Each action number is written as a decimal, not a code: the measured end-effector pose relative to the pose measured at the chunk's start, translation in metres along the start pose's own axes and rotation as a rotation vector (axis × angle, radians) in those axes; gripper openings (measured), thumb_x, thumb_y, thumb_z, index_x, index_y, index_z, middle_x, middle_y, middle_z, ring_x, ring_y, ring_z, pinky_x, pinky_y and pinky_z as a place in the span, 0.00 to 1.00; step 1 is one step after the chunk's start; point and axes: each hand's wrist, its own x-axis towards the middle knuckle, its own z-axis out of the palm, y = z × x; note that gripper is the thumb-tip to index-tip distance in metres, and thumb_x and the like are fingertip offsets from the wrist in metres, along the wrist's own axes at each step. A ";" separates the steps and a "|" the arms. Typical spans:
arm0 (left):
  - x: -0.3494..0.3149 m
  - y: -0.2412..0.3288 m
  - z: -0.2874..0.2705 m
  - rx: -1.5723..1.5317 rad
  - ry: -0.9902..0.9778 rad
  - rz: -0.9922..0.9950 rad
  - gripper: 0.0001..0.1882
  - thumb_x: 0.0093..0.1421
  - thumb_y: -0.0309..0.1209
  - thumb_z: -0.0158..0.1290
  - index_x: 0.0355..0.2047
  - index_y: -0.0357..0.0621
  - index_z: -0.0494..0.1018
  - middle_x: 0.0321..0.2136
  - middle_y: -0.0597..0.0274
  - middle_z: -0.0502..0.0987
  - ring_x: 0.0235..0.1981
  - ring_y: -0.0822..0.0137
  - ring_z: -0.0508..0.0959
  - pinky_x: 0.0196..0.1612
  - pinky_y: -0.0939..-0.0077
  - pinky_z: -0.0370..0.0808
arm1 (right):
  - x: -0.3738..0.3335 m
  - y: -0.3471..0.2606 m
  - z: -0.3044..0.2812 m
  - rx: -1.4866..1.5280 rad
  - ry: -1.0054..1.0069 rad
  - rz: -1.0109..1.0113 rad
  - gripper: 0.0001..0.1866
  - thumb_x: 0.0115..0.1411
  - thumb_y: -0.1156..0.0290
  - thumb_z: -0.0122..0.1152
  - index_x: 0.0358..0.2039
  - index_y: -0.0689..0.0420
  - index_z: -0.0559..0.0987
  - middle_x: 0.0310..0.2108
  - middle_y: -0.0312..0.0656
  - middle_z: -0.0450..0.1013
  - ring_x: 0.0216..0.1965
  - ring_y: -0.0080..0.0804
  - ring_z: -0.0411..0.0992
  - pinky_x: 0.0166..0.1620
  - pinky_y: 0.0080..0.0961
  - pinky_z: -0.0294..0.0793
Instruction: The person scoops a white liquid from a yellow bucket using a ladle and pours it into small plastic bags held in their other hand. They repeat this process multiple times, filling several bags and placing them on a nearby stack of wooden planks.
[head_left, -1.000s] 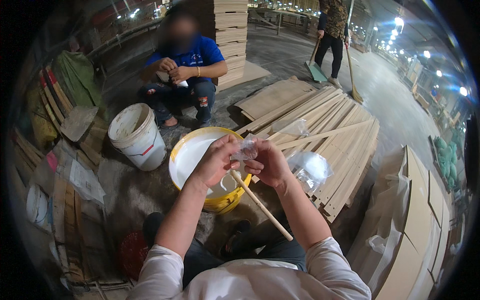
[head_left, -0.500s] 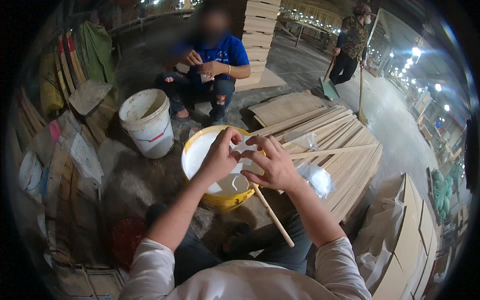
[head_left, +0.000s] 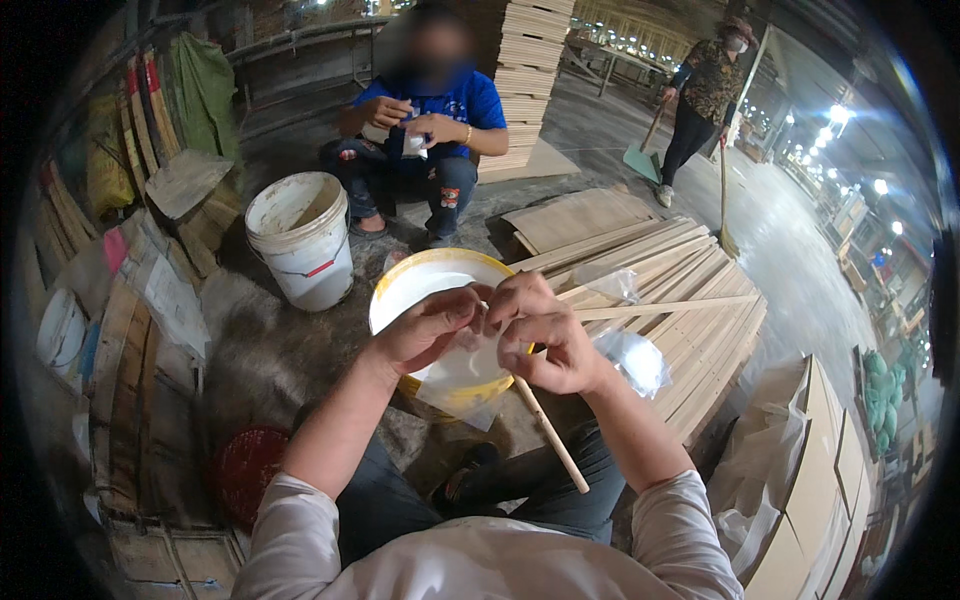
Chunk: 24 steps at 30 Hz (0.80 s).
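My left hand (head_left: 432, 328) and my right hand (head_left: 548, 335) meet above a yellow-rimmed bucket (head_left: 440, 262) with a white inside. Both hands are closed, fingertips pinching the top of a small clear plastic bag (head_left: 462, 400). The bag hangs below my fingers, over the bucket's near rim. Its upper part is mostly hidden by my fingers. A round wooden stick (head_left: 550, 435) slants from the bucket's right side toward my knee.
A stained white bucket (head_left: 300, 245) stands left of the yellow one. Thin wooden strips (head_left: 670, 300) lie at right, with a clear bag (head_left: 632, 362) on them. A squatting person in blue (head_left: 465, 105) handles something small opposite. Another person (head_left: 705, 95) stands far right with a broom and dustpan.
My hands have turned and come closer together, and the clear bag now hangs below them. The view has shifted slightly. The person with the broom has shifted a little.
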 end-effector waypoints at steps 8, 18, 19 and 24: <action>0.005 0.002 -0.014 0.119 -0.047 0.063 0.07 0.61 0.32 0.46 0.28 0.44 0.68 0.42 0.65 0.64 0.38 0.78 0.67 0.40 0.82 0.66 | 0.017 -0.018 0.004 0.619 -0.271 0.853 0.17 0.54 0.67 0.58 0.42 0.63 0.74 0.33 0.39 0.75 0.35 0.20 0.69 0.41 0.21 0.68; -0.053 -0.008 -0.045 0.005 0.383 -0.041 0.31 0.59 0.57 0.33 0.55 0.52 0.55 0.52 0.57 0.60 0.50 0.58 0.67 0.33 0.62 0.78 | 0.011 0.005 0.026 -0.136 -0.307 0.431 0.43 0.48 0.64 0.63 0.60 0.62 0.51 0.50 0.51 0.66 0.53 0.48 0.61 0.55 0.36 0.60; -0.049 -0.011 -0.034 -0.026 0.410 -0.009 0.30 0.60 0.56 0.34 0.55 0.51 0.55 0.52 0.57 0.61 0.50 0.58 0.67 0.35 0.62 0.78 | 0.013 0.004 0.031 -0.159 -0.324 0.442 0.42 0.47 0.64 0.62 0.60 0.61 0.52 0.47 0.54 0.67 0.52 0.50 0.62 0.54 0.37 0.61; -0.042 -0.025 -0.038 -0.095 0.541 0.167 0.23 0.61 0.49 0.39 0.48 0.47 0.62 0.48 0.55 0.68 0.48 0.61 0.71 0.38 0.60 0.78 | 0.021 -0.005 0.036 -0.101 -0.328 0.390 0.38 0.48 0.66 0.60 0.59 0.57 0.56 0.39 0.57 0.70 0.47 0.50 0.66 0.50 0.36 0.65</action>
